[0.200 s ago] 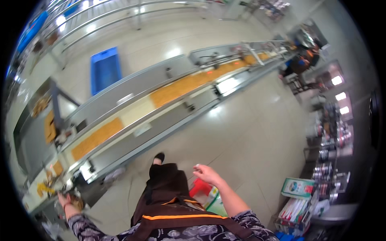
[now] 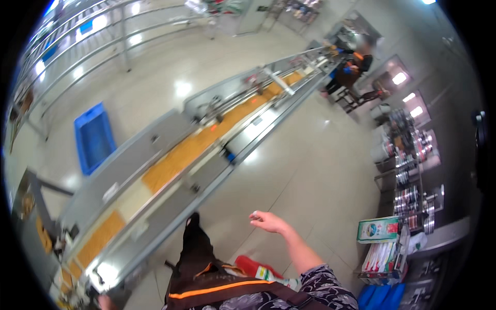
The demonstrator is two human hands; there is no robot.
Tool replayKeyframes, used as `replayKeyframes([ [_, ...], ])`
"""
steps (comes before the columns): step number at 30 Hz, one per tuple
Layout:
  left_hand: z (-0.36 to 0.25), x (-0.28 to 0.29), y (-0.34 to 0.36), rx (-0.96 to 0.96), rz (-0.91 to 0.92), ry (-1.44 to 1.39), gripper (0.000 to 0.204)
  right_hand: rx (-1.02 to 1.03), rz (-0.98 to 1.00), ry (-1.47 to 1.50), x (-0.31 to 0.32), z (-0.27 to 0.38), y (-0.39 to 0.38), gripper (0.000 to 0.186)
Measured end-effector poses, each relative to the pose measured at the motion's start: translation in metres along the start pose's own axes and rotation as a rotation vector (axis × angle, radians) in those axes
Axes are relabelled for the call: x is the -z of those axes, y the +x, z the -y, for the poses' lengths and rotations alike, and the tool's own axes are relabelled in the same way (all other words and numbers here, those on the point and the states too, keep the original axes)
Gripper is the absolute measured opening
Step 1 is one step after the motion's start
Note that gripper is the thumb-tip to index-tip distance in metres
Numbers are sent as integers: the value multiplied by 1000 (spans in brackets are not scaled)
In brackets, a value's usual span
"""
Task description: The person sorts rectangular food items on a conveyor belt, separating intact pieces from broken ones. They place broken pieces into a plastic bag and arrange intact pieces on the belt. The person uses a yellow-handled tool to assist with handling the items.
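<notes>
My right hand (image 2: 268, 221) hangs over the tiled floor in front of my body, palm side turned away. Its fingers curl loosely with a small gap between them, and nothing shows in them. My left hand (image 2: 106, 301) is cut off by the lower edge, beside the near end of the conveyor; its fingers are blurred. A long conveyor belt (image 2: 133, 195) runs from the lower left toward the upper right. On it lie flat sheets of orange-brown food (image 2: 103, 233), with a bare stretch of pale belt between two of them. My brown apron (image 2: 217, 289) has orange trim.
A blue plastic crate (image 2: 95, 138) sits on the floor beyond the conveyor. Metal rails stand at the far left. A person (image 2: 354, 67) in dark clothes is at the conveyor's far end. Right: racks of metal reels (image 2: 405, 201), a basket of packets (image 2: 381, 258). A red container (image 2: 253, 266) is beside me.
My view has swung left and I have stepped along the conveyor. My left hand has dropped to the lower edge. My right hand keeps its pose.
</notes>
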State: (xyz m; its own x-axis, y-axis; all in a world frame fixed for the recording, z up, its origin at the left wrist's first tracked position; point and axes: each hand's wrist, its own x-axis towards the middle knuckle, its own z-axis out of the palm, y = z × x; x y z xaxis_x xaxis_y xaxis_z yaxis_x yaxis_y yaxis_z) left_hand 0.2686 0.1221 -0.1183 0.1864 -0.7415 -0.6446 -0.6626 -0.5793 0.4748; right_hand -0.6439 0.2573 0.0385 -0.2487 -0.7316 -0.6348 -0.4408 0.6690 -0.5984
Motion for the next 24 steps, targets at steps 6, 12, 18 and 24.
replayKeyframes([
  [6, -600, -281, -120, -388, 1193, 914, 35, -33, -450, 178, 246, -108, 80, 33],
  [12, -991, -512, -184, -1464, 544, 763, 23, 41, -570, 258, 469, -98, 115, 25],
  [18, -1220, -722, -181, -1578, 84, 1018, 18, 407, -779, 21, 653, -92, 328, 29],
  [24, -1259, -846, -122, -1507, 136, 1516, 18, 181, -583, -597, 635, -65, 489, 58],
])
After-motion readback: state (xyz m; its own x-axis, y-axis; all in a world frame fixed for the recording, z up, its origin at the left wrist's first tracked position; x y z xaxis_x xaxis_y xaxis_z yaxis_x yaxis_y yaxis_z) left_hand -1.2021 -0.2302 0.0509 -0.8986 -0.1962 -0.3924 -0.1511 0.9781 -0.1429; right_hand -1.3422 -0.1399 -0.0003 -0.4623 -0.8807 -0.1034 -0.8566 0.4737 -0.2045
